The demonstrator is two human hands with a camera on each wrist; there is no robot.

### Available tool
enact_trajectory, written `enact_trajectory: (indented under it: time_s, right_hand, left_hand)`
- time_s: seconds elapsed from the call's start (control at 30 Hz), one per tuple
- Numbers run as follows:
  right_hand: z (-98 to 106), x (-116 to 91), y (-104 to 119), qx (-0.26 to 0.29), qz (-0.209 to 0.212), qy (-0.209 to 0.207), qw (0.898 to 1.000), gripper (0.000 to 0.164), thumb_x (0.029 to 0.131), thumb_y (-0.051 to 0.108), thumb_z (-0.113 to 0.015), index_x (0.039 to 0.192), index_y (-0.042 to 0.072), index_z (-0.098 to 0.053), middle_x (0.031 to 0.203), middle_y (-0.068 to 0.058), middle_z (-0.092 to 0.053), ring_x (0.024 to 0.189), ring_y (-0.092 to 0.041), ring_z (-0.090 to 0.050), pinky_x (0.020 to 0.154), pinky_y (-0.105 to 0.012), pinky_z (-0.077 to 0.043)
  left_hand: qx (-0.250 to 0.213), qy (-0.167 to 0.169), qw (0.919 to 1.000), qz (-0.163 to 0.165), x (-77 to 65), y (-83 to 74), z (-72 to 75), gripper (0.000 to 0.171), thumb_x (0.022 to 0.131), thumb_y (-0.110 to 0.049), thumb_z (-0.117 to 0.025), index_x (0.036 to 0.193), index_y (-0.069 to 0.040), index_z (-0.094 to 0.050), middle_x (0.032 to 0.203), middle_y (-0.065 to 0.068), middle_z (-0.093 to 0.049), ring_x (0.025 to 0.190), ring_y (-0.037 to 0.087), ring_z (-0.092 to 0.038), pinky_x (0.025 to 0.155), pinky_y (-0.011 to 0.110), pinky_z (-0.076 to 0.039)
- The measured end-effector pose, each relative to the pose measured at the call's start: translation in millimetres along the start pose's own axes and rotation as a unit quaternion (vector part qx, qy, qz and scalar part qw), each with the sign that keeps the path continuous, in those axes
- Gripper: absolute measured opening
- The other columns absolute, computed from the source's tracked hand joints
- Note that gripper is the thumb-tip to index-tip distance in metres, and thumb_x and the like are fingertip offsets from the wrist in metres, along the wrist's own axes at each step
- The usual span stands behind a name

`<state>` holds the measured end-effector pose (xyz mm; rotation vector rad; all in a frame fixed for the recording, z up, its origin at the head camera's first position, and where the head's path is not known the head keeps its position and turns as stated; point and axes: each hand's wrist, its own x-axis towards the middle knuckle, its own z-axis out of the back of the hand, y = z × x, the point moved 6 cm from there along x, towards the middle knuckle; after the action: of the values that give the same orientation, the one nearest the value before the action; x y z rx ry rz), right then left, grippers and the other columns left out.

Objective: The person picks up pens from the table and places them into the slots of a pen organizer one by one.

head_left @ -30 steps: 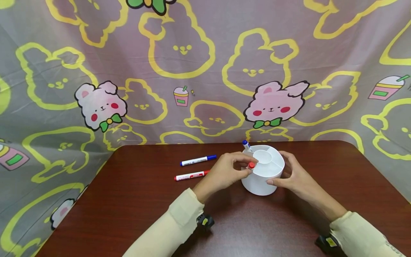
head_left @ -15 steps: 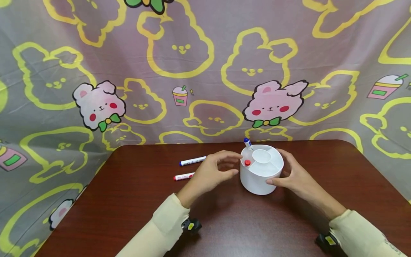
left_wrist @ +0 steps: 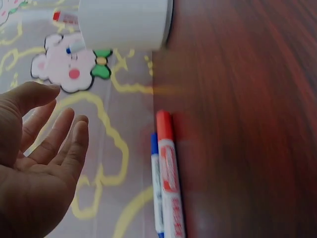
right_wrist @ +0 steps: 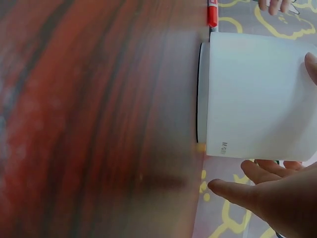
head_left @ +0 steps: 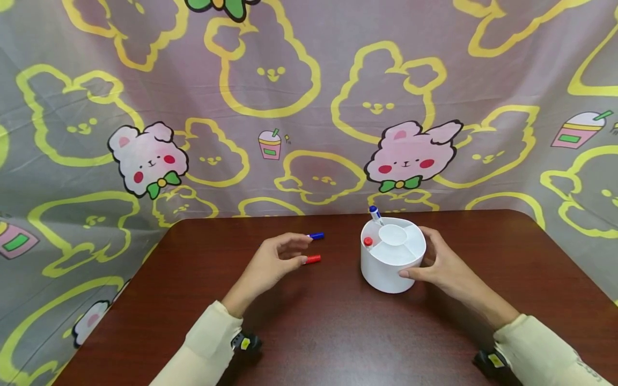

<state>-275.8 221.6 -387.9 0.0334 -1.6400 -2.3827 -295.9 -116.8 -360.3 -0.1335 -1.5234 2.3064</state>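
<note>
Reddish-brown wood-grain table (head_left: pixel 367 332). On it: white divided holder (head_left: pixel 388 274), upright; red marker (left_wrist: pixel 170 176), blue marker (left_wrist: pixel 157 186) lying flat.

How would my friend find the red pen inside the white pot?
On the brown table, the right hand holds a white pot. Inside its rim, on the left in the head view, is the red pen, nearer the person than its blue-capped neighbour.

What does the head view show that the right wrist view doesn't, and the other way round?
Only the head view shows the inside of the white divided desk organizer, with a blue-capped marker and a red-capped marker in it.

Only the right wrist view shows small lettering near the organizer's base.

Both show the right hand at the organizer, at least part of the left hand, the tabletop and the patterned curtain.
</note>
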Motion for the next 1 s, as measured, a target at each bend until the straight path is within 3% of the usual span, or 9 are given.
enact_trajectory:
  time_s: [0.23, 0.5, 0.57, 0.7, 0.83, 1.0]
  right_hand:
    - [-0.5, -0.2, -1.0, 0.005, -0.001, 0.000, 1.000, 0.100, 0.086, 0.013, -0.086, 0.157, 0.000, -0.017, 0.154, -0.024, -0.038, 0.138, -0.046, -0.049, 0.091, -0.013, -0.048]
    - [-0.2, 0.0, -0.8, 0.002, 0.000, 0.002, 1.000, 0.100, 0.086, 0.014, -0.086, 0.158, 0.001, -0.017, 0.154, -0.024, -0.038, 0.138, -0.046, -0.049, 0.092, -0.013, -0.048]
    - [-0.3, 0.2, -0.9, 0.002, 0.002, 0.003, 1.000, 0.101, 0.086, 0.013, -0.086, 0.158, 0.002, -0.017, 0.155, -0.023, -0.039, 0.135, -0.039, -0.052, 0.092, -0.014, -0.049]
    - [-0.4, 0.5, -0.8, 0.000, 0.007, 0.005, 1.000, 0.101, 0.086, 0.012, -0.086, 0.160, 0.004, -0.017, 0.155, -0.021, -0.040, 0.133, -0.033, -0.053, 0.092, -0.016, -0.051]
    - [-0.9, 0.5, -0.6, -0.003, 0.004, 0.007, 1.000, 0.102, 0.086, 0.015, -0.087, 0.160, 0.005, -0.017, 0.155, -0.021, -0.039, 0.136, -0.042, -0.050, 0.092, -0.015, -0.050]
    - [-0.4, 0.3, -0.6, -0.007, 0.001, 0.005, 1.000, 0.102, 0.087, 0.017, -0.087, 0.160, 0.005, -0.018, 0.155, -0.020, -0.039, 0.137, -0.041, -0.050, 0.092, -0.014, -0.050]
  left_hand:
    - [-0.024, 0.003, 0.9997, 0.007, -8.9, 17.8, 20.8, 0.040, 0.094, -0.002, -0.074, 0.133, -0.011, -0.068, 0.137, 0.021, -0.068, 0.127, 0.040, -0.066, 0.090, 0.022, -0.057]
    - [0.004, -0.024, 0.9995, 0.019, -17.3, 35.7, 42.3, 0.042, 0.093, -0.004, -0.076, 0.134, -0.004, -0.067, 0.137, 0.023, -0.068, 0.125, 0.034, -0.066, 0.093, 0.023, -0.054]
    - [0.009, -0.028, 0.9992, 0.029, -18.3, 41.7, 46.6, 0.043, 0.094, -0.005, -0.076, 0.135, -0.003, -0.066, 0.137, 0.023, -0.068, 0.125, 0.035, -0.066, 0.094, 0.024, -0.054]
    - [0.022, -0.038, 0.9978, 0.050, -20.5, 51.9, 53.2, 0.043, 0.094, -0.008, -0.077, 0.135, -0.002, -0.066, 0.136, 0.021, -0.068, 0.124, 0.034, -0.065, 0.095, 0.029, -0.053]
    - [0.030, -0.048, 0.9961, 0.067, -22.5, 60.6, 58.2, 0.043, 0.094, -0.010, -0.077, 0.135, -0.002, -0.066, 0.136, 0.020, -0.069, 0.125, 0.034, -0.065, 0.095, 0.031, -0.053]
    - [0.034, -0.052, 0.9947, 0.082, -21.4, 68.9, 60.7, 0.044, 0.093, -0.010, -0.077, 0.135, -0.001, -0.066, 0.135, 0.019, -0.069, 0.126, 0.034, -0.064, 0.095, 0.029, -0.052]
